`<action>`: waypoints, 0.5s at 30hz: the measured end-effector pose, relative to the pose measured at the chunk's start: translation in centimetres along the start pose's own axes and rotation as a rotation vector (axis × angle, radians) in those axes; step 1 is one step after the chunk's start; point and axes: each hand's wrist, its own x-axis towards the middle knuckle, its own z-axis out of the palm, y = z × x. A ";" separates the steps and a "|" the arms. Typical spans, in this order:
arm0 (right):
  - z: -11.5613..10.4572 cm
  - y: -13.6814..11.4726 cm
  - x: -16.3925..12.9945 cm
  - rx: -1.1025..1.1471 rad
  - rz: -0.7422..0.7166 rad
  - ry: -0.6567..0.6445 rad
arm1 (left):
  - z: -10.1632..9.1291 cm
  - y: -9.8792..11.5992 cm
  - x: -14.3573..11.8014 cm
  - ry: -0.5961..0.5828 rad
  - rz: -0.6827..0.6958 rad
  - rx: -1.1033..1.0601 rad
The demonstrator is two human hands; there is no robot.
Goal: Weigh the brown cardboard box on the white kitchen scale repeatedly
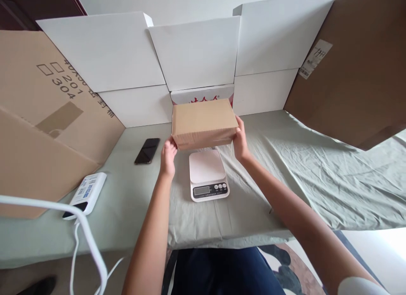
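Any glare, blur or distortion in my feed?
Head view: glare whites out the floor at lower right; the brown carton at right is shaded. Head view also: wide-angle stretch toward the edges; the held box looks fairly sharp, but fine print on the scale is unreadable.

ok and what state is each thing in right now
cardboard box: top closed, held at both ends
left hand: gripping box's left end
right hand: gripping box's right end
digital scale: flat, no digits readable
smartphone: flat, screen dark
white device: cable apparently plugged in
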 end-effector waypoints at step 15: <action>-3.6 7.0 1.9 0.009 0.390 0.306 | -4.0 -2.8 2.9 0.257 -0.086 0.007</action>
